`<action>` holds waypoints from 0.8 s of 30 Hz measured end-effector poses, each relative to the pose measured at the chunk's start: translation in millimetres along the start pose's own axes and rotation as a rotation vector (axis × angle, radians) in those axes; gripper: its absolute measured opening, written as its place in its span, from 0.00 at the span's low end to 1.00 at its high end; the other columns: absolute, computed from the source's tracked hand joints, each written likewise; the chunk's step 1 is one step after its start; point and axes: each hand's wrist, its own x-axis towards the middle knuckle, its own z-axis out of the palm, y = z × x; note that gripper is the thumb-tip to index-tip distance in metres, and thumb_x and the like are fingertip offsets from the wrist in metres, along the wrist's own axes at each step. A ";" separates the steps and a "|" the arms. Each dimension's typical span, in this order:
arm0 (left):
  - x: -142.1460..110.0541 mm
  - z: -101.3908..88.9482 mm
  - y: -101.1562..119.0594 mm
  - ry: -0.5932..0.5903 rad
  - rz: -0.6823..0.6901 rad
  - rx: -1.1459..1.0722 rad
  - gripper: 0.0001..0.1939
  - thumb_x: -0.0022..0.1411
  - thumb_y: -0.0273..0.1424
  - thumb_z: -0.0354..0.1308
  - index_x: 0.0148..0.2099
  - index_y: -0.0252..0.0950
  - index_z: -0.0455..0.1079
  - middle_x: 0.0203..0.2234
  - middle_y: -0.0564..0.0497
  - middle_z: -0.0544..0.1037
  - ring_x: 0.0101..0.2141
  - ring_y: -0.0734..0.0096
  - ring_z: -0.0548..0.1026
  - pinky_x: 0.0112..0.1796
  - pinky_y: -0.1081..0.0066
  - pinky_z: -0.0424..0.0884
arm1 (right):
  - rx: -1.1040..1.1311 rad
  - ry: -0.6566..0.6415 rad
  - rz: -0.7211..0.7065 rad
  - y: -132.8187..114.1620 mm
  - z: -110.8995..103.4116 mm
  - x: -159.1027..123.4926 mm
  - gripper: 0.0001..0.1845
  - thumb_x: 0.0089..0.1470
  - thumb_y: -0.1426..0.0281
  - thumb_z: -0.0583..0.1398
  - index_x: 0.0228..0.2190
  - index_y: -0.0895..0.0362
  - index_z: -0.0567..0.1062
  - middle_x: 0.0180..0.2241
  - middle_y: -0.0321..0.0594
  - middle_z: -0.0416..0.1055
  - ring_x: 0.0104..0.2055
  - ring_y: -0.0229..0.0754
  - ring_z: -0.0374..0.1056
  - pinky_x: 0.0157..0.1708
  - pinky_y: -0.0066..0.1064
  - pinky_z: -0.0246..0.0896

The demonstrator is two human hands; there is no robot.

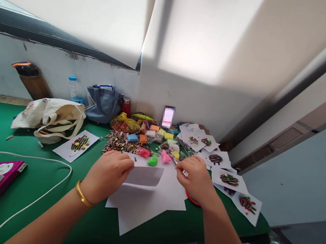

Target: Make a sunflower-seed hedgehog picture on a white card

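Note:
My left hand (112,173), with a gold bangle at the wrist, is closed on the edge of a white paper sheet (144,176). That sheet is bent and raised over more white paper (139,214) lying on the green table. My right hand (193,175) is closed, its fingers around what look like scissors; a metal tip (175,160) shows ahead of the fingers and a red handle (192,199) below the wrist. Just beyond the hands lie pink clay (165,157), green clay (152,160) and a heap of striped sunflower seeds (120,142).
Several seed-and-clay pictures (228,180) overlap along the right edge; another picture (78,145) lies left. Behind are a cloth bag (59,119), a blue bag (104,105), a water bottle (74,89) and a phone (168,116). A white cable (69,170) crosses from a purple power strip (1,181).

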 end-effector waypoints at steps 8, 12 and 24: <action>0.2 -1.6 9.6 0.018 0.032 -0.138 0.12 0.67 0.31 0.49 0.34 0.38 0.72 0.29 0.51 0.75 0.33 0.67 0.71 0.37 0.68 0.62 | 0.468 -0.258 0.091 -6.1 28.1 -5.1 0.20 0.57 0.61 0.60 0.51 0.49 0.73 0.51 0.40 0.72 0.51 0.48 0.67 0.47 0.36 0.62; -2.3 -0.9 2.8 0.025 0.013 -0.122 0.11 0.66 0.32 0.49 0.36 0.39 0.73 0.31 0.51 0.77 0.34 0.67 0.72 0.38 0.68 0.64 | 0.485 -0.221 0.105 -4.1 36.4 -5.9 0.16 0.64 0.64 0.51 0.33 0.54 0.77 0.33 0.38 0.75 0.36 0.41 0.68 0.36 0.30 0.60; -7.2 14.4 -35.9 -0.061 -0.039 0.037 0.14 0.67 0.32 0.46 0.36 0.37 0.72 0.32 0.48 0.76 0.34 0.65 0.73 0.37 0.66 0.65 | 0.438 -0.022 0.218 12.8 30.5 -20.3 0.17 0.64 0.62 0.50 0.29 0.55 0.73 0.27 0.36 0.69 0.30 0.39 0.64 0.29 0.28 0.54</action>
